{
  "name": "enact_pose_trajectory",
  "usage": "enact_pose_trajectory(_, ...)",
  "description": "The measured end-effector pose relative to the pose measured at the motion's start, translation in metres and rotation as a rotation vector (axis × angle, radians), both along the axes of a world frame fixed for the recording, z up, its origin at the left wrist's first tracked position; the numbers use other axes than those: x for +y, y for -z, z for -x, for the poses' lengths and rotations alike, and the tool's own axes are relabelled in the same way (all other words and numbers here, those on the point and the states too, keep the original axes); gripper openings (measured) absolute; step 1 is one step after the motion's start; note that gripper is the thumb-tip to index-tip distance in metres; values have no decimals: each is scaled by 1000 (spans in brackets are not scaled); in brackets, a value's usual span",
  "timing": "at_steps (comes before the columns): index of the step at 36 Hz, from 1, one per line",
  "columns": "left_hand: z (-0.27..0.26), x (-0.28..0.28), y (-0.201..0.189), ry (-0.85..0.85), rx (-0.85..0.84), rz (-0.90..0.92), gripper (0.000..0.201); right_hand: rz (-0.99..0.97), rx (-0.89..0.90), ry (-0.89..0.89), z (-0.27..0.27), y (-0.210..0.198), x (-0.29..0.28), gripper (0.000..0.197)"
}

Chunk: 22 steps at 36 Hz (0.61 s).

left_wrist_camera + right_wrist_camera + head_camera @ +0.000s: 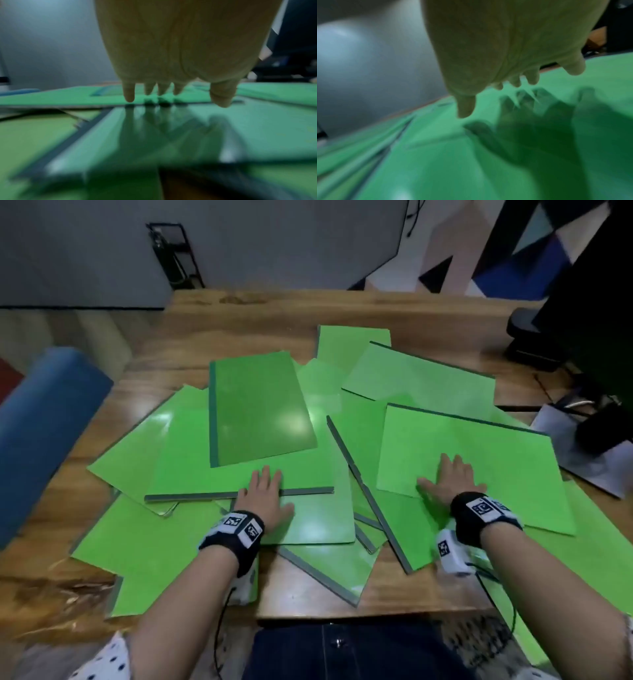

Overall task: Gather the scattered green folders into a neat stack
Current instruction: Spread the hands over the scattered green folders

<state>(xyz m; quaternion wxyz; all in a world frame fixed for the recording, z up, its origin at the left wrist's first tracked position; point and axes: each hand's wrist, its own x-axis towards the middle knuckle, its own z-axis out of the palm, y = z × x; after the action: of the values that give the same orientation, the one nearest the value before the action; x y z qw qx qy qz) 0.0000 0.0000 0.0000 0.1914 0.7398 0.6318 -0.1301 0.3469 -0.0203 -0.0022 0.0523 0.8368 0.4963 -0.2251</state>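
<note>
— What's around the wooden table (260, 313)?
— Grey wall (85, 251) behind, blue chair (44, 419) off its left edge (blurred), a black stand (534, 337) at the far right corner.

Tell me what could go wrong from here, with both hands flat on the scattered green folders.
1. The covers look glossy; the left hand and right hand lie flat with straight fingers, so pushing may slide only the top folders.
2. One folder juts past the wooden table's near edge and could get knocked off.
3. The right-hand folder overlaps others at an angle; sweeping inward may jam corners under the grey-spined folder.
</note>
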Motion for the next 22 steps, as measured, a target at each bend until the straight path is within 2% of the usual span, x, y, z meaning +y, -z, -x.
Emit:
enact_pose_trajectory(3,-14,-15,20,109,121,95,84,149,-42,-56,9,23,-11,90)
enact_pose_trajectory(5,-20,-31,24,165,122,105,85,153,-50,-163,21,31,-22,90)
enact_pose_trajectory(10,-19,-62,17,267,142,181,89,185,-38,-499,32,27,-46,97)
enact_pose_trajectory(13,-7,-60,4,299,107,161,79,188,6,-566,20,18,-49,100)
enact_pose_trajectory(15,1,-48,-3,285,30,79,61,121,67,-516,10,7,-46,103)
enact_pose_trajectory(18,9,-25,-12,114,-67,-50,43,-91,7,-289,-1,-4,-36,73)
enact_pose_trajectory(20,10,-8,-12,-38,-89,-81,51,-129,-46,-72,-8,-2,-29,77)
enact_pose_trajectory(22,3,4,-7,-98,-52,-22,72,-36,-24,109,-14,7,-23,99)
